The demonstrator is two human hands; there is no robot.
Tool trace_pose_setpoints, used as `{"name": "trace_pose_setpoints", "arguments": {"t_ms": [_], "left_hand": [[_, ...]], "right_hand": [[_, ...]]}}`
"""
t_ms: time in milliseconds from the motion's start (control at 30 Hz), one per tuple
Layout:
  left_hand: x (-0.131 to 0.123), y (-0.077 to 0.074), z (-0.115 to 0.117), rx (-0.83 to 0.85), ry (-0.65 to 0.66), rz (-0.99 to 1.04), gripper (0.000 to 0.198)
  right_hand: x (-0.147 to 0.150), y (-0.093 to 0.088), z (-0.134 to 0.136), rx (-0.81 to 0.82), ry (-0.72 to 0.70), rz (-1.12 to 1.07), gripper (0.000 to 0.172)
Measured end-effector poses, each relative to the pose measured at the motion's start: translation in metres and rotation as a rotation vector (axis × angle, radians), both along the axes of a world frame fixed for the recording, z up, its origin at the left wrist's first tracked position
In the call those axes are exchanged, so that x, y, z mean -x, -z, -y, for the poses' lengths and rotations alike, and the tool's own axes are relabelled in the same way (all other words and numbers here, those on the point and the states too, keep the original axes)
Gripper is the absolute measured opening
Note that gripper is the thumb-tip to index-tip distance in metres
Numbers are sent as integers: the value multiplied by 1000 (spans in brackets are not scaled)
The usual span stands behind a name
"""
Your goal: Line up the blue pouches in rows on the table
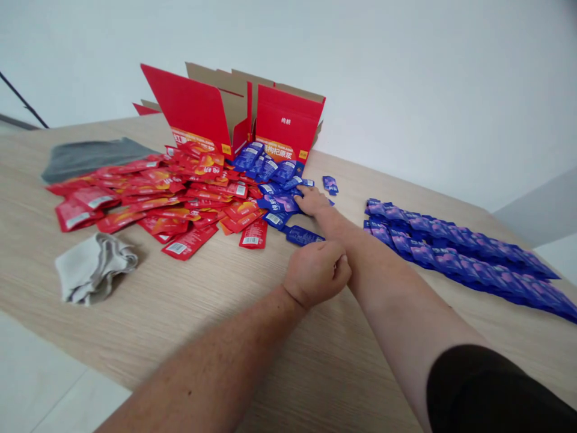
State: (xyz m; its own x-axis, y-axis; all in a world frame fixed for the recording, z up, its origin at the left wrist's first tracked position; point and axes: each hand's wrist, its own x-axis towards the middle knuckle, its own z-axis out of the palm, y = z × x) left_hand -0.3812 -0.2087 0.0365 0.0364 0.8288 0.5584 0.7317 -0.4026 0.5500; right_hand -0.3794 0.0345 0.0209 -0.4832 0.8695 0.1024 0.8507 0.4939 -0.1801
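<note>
1. Blue sachets (279,203) lie in a loose heap at the centre of the frame, on the worktop (180,313) in front of the open red box (234,114).
2. The right hand (314,202) rests on the heap's right edge. Its fingers (305,192) are stretched out, slightly apart, flat on a sachet and not closed round it.
3. The left hand (317,272), at lower centre, is curled into a loose fist, fingers together, beside the right forearm and just short of the nearest blue sachet.
4. Red sachets (180,192) spread to the left.

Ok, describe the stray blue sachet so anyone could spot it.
Find the open red box on the table. Before its right corner, just beyond the right hand, lies a blue sachet. Unlike the heaped ones, it sits alone on bare wood.
</note>
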Motion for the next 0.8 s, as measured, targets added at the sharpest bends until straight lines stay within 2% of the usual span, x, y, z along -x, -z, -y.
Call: {"name": "trace_pose_setpoints", "arguments": {"t_ms": [67,167,367,567,800], "left_hand": [[0,-1,0,1,2,5,16],[0,-2,0,22,13,-2,16],[0,-4,0,64,18,-50,14],[0,1,-3,38,-29,-59,16],[0,-1,-3,70,-78,-129,20]], "right_hand": [[1,6,2,13,46,-8,59],[-4,11,7,-10,32,0,58],[-28,13,32,-33,-18,27,55],[-51,16,63,-63,-46,43,49],[-67,17,82,-27,-85,56,50]]}}
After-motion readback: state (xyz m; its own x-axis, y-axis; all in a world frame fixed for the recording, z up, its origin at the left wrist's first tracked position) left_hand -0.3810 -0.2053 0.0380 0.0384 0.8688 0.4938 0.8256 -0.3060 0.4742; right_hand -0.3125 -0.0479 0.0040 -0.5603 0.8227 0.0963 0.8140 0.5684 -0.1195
